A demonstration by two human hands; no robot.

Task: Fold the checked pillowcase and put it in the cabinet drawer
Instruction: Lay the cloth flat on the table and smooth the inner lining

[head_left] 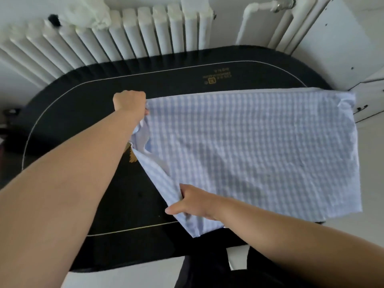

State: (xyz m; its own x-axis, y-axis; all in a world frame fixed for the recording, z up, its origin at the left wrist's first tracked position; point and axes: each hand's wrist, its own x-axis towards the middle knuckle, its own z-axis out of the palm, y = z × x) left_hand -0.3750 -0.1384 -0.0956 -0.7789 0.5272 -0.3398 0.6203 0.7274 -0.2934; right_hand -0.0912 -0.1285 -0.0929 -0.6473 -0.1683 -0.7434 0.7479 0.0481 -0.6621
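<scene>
The checked pillowcase (249, 146) lies spread over the right part of a black oval table (83, 125), its right edge hanging just past the table's rim, with a white radiator (124, 36) against the wall behind. The left hand (129, 103) is closed in a fist on the far left corner of the cloth, and the right hand (193, 201) pinches the near left corner, fingers wrapped over the edge, so the whole left side is lifted and slack between the two grips. The step in hand looks like the first fold: carrying the left edge across to meet the right one. To do it well, both hands should pull apart a little first so the sagging edge between them goes taut, then travel together at the same height and pace, so the fold line runs straight along the checks. The corners ought to land squarely on the right-hand corners; since that side overhangs the table, drawing the cloth a touch leftward first would give it a flat bed. The fabric is puckered and light, so a smoothing pass after laying it down would help. No cabinet drawer is clearly in view
</scene>
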